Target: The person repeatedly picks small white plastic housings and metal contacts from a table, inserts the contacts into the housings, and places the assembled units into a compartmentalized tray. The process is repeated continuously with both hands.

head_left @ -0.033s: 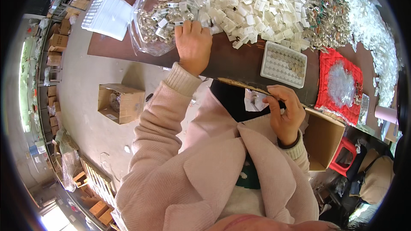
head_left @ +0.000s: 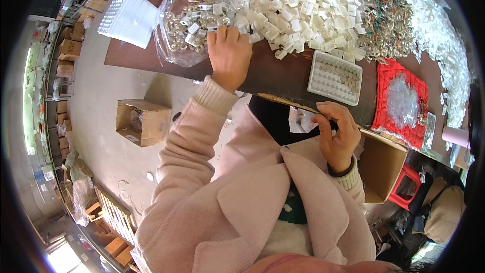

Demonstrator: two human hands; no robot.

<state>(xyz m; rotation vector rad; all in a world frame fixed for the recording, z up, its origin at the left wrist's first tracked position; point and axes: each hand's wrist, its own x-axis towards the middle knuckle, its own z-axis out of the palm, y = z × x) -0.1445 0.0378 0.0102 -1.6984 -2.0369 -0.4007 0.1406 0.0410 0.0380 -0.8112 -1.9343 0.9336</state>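
Note:
My left hand (head_left: 230,58) rests at the table's front, back upward, its fingers curled down at the edge of an open clear plastic bag (head_left: 169,45). Small metal parts (head_left: 179,33) and a few white pieces lie in the bag. What those fingertips hold, if anything, is hidden. Close to the table's front edge, my right hand (head_left: 339,134) is closed, thumb and forefinger nearly together; I cannot make out anything between them. Beyond it sits a white tray (head_left: 323,91) of small round pockets, some filled with round pieces. A heap of white plastic housings (head_left: 303,12) spreads behind both hands.
Stacked white trays (head_left: 129,20) stand at the table's left. Tangled metal parts (head_left: 386,23) and clear pieces (head_left: 439,45) pile up at the right. A red quilted cloth (head_left: 386,101) carries clear plastic. Cardboard boxes (head_left: 156,124) (head_left: 376,169) and a red stool (head_left: 408,187) stand below.

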